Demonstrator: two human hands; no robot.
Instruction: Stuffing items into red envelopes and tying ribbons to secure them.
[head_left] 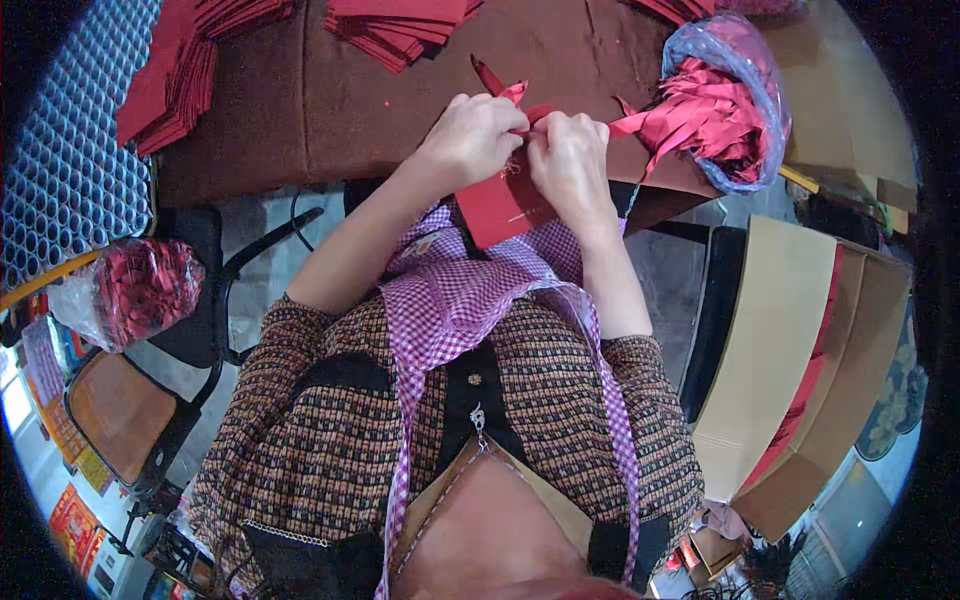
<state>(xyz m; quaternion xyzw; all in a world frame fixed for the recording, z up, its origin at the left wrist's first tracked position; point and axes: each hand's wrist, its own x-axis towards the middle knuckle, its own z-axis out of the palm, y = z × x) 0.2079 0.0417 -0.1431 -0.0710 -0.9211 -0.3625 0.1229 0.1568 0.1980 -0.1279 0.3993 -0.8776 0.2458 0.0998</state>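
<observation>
At the table edge in front of me, both hands are closed close together over a flat red paper piece (497,208) with small gold print. It hangs down past the edge, over my purple checked apron (440,310). My left hand (476,140) pinches a shiny red ribbon (515,92) at the top of the piece. My right hand (572,165) is pinched beside it, fingertips nearly touching the left ones, with ribbon running out to its right. The fingers hide where ribbon and paper meet.
A plastic bag of red ribbons (715,120) lies right on the brown-covered table (260,120). Stacks of red pieces (400,25) sit along the back and left (175,75). An open cardboard box (770,360) stands at right; a chair (125,415) and bagged red items (150,290) are left.
</observation>
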